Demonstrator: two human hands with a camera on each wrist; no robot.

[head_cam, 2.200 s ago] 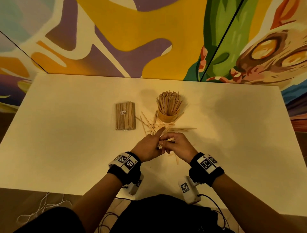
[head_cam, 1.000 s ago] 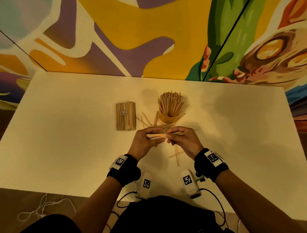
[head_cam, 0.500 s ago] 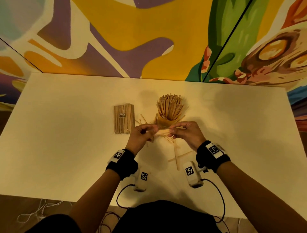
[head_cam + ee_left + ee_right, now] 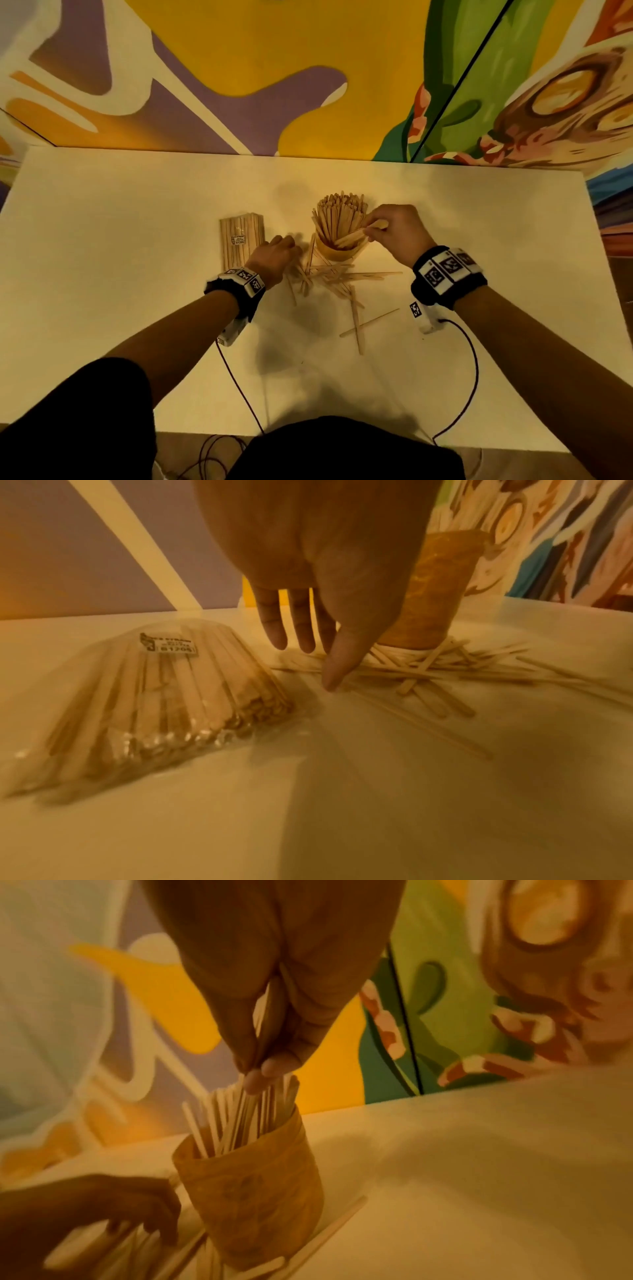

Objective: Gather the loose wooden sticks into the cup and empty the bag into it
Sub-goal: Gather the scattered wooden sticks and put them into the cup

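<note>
Sticks (image 4: 337, 277): loose pile on the desk (image 4: 120, 274) just in front of the cup (image 4: 339, 251); thin, light, stiff, likely to scatter. Pinch several near mid-length, ends aligned. Your right hand (image 4: 397, 233) has its grip pinched on a small bundle above the cup. Left hand (image 4: 274, 255) reaches fingers-down left of the cup, nothing held. Bag (image 4: 241, 240) lies further left, apparently unopened. Cup's fill depth hidden; wrist views blurred.
</note>
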